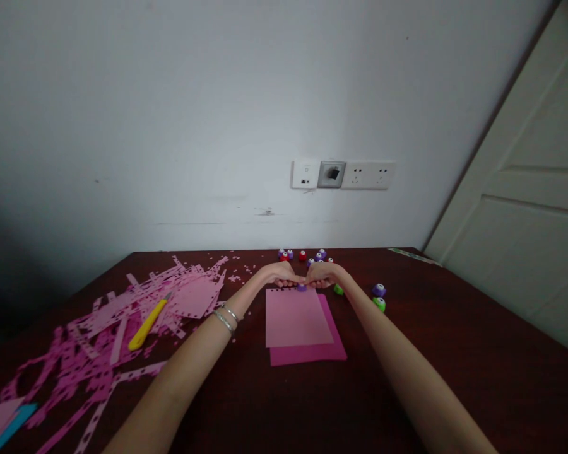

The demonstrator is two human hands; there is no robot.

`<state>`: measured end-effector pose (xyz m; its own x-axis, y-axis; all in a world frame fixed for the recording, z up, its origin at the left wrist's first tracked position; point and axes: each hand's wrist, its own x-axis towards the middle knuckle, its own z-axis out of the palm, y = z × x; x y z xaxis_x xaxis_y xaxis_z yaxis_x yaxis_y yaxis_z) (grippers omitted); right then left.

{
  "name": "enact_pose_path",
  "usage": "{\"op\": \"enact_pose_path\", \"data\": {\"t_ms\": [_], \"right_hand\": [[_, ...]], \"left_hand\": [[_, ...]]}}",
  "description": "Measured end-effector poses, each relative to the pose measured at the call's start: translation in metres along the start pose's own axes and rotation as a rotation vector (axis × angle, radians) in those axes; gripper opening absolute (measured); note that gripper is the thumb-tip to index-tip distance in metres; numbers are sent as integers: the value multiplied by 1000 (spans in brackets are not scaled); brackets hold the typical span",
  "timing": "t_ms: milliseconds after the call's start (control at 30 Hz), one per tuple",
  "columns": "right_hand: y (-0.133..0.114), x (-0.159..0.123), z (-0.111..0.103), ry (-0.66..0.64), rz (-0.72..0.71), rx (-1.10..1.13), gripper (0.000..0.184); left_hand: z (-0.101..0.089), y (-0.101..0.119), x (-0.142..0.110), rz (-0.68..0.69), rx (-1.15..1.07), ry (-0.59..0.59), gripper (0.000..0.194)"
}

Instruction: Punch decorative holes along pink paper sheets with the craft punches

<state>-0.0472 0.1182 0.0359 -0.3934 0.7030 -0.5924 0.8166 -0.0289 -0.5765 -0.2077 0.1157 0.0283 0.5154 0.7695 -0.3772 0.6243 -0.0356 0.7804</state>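
Note:
My left hand (281, 273) and my right hand (322, 275) meet, fingers curled, over a small purple paper punch (301, 288). The punch sits on the far edge of a light pink sheet (296, 318), where a row of small holes shows. That sheet lies over a darker pink sheet (331, 343) on the dark wooden table (454, 353). Both hands press down on the punch. My left wrist carries silver bracelets (226, 318).
A heap of punched pink paper strips (104, 334) covers the table's left side, with a yellow utility knife (146, 325) on it. Several small punches stand near the wall (307, 255); green (379, 304) and purple (378, 290) ones lie right. Wall sockets (343, 174) are behind; a door (525, 208) stands right.

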Motion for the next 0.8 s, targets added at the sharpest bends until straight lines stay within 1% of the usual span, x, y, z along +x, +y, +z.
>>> {"op": "enact_pose_path", "data": {"t_ms": [100,167,267,333,433,533,600,667,733,800], "right_hand": [[2,-4,4,71,13,29,36],[6,-6,8,116,1,51,40],[12,-11,11,192,-43,124,43],[17,-15,12,263,-80,161,44],[26,-20,10,364,-159,110,44],[35,-21,10,392,-277,23,35],[39,-19,12,403,-327,-19,33],[42,-16,16,440,-375,-73,37],[43,-13,21,492,-449,-144,38],[43,-11,24,540,-523,-211,38]], "left_hand": [[1,-2,-3,23,-15,-5,62],[2,-3,-6,38,4,28,59],[6,-6,-10,99,52,143,56],[10,-6,-14,160,126,236,54],[19,-4,-23,241,297,376,48],[33,-3,-39,268,497,470,38],[45,-4,-52,303,659,466,33],[56,-6,-65,343,808,411,32],[65,-9,-75,339,903,326,40],[72,-12,-82,304,927,224,55]]}}
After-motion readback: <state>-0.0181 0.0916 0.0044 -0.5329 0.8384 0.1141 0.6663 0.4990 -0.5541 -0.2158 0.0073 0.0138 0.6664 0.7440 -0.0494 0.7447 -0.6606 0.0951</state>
